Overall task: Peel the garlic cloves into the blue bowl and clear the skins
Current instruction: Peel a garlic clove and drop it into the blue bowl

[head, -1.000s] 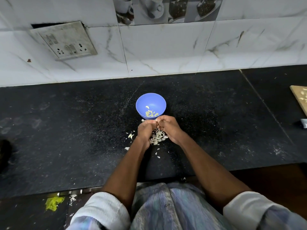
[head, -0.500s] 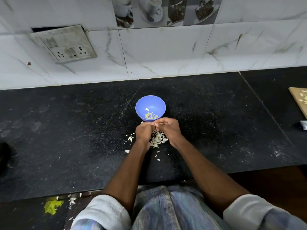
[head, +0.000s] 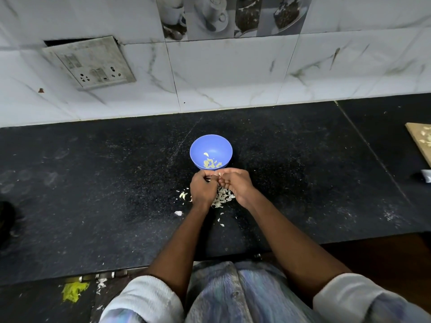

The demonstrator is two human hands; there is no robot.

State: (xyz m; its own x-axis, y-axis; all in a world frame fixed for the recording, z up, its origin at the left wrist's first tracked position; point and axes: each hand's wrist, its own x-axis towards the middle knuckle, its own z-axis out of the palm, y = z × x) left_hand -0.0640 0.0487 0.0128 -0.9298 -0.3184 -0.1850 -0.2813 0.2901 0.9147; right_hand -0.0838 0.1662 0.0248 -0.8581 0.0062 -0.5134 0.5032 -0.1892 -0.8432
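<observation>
Socket plate [head: 89,62]: on the tiled wall, far left.
Left hand [head: 202,189]: fingers curled, pinching a garlic clove [head: 216,175] – mostly hidden.
Blue bowl [head: 211,145]: just beyond the hands, peeled cloves inside.
Skins [head: 222,198]: heaped under the wrists.
Right hand [head: 235,184]: fingers curled on the same clove.
Counter [head: 93,183]: black, speckled.
Wooden board [head: 421,138]: cut off at right.

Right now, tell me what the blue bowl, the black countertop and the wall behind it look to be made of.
Small round blue bowl: probably plastic; even solid colour, smooth with a soft sheen.
Black speckled countertop: looks like polished stone, perhaps granite; fine pale flecks and a straight seam between slabs.
White wall tiles: glossy ceramic or marble-look tile; grey veining, straight grout lines, printed picture tiles above.
</observation>
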